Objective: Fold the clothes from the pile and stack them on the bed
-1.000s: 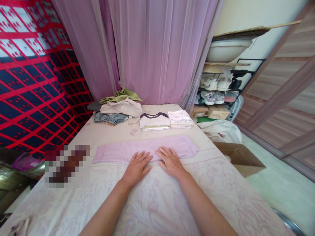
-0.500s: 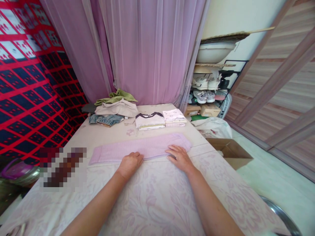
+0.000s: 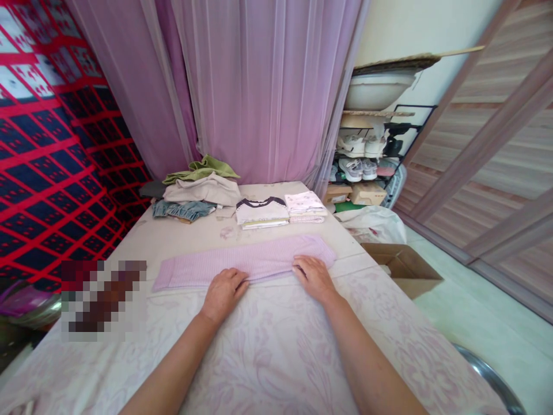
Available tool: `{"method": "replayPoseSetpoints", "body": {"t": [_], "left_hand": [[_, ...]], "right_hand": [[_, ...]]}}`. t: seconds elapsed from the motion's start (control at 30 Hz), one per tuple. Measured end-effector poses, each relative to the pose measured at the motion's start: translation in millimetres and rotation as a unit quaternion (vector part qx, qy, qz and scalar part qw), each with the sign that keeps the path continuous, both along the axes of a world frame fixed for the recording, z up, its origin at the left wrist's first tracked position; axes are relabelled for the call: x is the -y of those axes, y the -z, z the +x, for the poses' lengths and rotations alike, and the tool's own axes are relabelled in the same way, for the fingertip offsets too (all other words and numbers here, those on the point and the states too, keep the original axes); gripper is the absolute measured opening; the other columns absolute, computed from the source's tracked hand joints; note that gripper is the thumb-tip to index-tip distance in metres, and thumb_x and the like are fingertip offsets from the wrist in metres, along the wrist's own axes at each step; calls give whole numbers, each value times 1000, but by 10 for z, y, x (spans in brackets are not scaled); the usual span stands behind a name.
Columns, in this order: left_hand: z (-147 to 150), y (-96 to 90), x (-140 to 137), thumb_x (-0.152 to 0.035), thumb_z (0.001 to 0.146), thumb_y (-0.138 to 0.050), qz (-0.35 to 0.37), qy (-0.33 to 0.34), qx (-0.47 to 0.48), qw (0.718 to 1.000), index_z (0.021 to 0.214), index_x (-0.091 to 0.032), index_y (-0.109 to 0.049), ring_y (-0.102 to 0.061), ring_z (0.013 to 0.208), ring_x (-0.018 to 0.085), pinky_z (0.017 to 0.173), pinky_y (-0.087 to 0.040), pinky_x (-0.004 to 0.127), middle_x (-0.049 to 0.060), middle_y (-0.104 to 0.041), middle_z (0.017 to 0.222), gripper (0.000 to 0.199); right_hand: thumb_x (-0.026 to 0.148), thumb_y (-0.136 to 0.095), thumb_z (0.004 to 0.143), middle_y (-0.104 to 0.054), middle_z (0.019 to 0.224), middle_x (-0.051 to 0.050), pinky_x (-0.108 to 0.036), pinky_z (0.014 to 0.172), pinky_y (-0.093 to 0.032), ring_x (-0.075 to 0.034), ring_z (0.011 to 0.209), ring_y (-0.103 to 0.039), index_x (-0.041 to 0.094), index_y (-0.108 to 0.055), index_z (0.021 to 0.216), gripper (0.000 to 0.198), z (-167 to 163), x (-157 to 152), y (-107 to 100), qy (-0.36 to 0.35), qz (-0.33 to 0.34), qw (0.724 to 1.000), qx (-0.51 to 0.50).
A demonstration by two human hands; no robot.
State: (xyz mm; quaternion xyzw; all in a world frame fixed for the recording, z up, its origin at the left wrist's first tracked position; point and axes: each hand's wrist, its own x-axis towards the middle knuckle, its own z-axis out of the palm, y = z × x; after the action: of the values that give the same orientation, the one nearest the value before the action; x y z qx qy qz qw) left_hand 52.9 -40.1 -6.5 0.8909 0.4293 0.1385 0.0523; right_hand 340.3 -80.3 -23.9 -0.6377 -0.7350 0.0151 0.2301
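Observation:
A pair of lilac ribbed trousers [image 3: 263, 256], folded lengthwise into a long strip, lies across the bed in front of me. At the middle of its near edge, my left hand [image 3: 225, 293] is closed, with the fingertips and thumb meeting at the cloth. My right hand [image 3: 315, 278] holds the same edge nearer the wide right end, its fingers drawn together and curled over the fabric. The fingertips of both hands are partly hidden. Behind the trousers sit a folded white top with a dark collar [image 3: 262, 212] and a stack of folded pale clothes [image 3: 305, 203].
A loose heap of clothes [image 3: 203, 190] lies at the back left of the patterned bed sheet [image 3: 268, 346]. Purple curtains [image 3: 259, 92] hang behind. On the right floor stand a cardboard box [image 3: 406, 268], a shoe rack [image 3: 367, 155] and a metal basin [image 3: 488, 369].
My right hand's spread fingers have drawn together and curled at the trousers' edge. My left hand has shifted slightly left, its thumb now showing. The trousers lie nearly the same.

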Motion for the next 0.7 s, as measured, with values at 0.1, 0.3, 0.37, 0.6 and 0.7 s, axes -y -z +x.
{"method": "replayPoseSetpoints", "body": {"t": [0.1, 0.3, 0.37, 0.6, 0.7], "left_hand": [[13, -36, 11, -39, 91, -52, 4, 10, -29, 1000, 122, -25, -59, -57, 97, 22, 83, -45, 34, 6, -65, 104, 35], [118, -81, -79, -31, 94, -44, -14, -19, -42, 999, 105, -23, -65, -60, 92, 20, 80, -44, 31, 5, -66, 97, 25], [138, -81, -118, -32, 94, -42, -37, -56, 10, 998, 98, -21, -65, -60, 91, 18, 79, -44, 29, 5, -66, 95, 25], [117, -36, -155, -32, 92, -43, -71, -64, 64, 993, 92, -22, -64, -60, 87, 18, 78, -42, 28, 4, -66, 90, 24], [108, -10, -166, -33, 92, -42, -88, -84, 105, 987, 92, -22, -65, -60, 87, 17, 77, -42, 27, 4, -67, 91, 25]], "right_hand": [[32, -54, 86, -59, 129, -8, -44, 104, -32, -22, 121, -50, 26, -61, 119, 34, 22, 62, -12, -43, -15, 999, -1], [33, -56, 85, -55, 134, -8, -50, 107, -25, -24, 126, -45, 28, -60, 120, 35, -45, 73, -3, -34, -32, 999, 15], [30, -54, 87, -57, 132, -9, -51, 106, -25, -24, 125, -47, 27, -62, 117, 32, -48, 34, 17, -21, -13, 999, 21], [24, -45, 91, -66, 117, -9, -43, 99, -36, -22, 110, -57, 23, -64, 110, 27, 95, -66, 19, -16, 35, 999, 26], [33, -52, 88, -62, 125, -11, -46, 102, -34, -24, 117, -52, 21, -57, 123, 38, 93, -43, 7, -43, 31, 998, 42]]}}
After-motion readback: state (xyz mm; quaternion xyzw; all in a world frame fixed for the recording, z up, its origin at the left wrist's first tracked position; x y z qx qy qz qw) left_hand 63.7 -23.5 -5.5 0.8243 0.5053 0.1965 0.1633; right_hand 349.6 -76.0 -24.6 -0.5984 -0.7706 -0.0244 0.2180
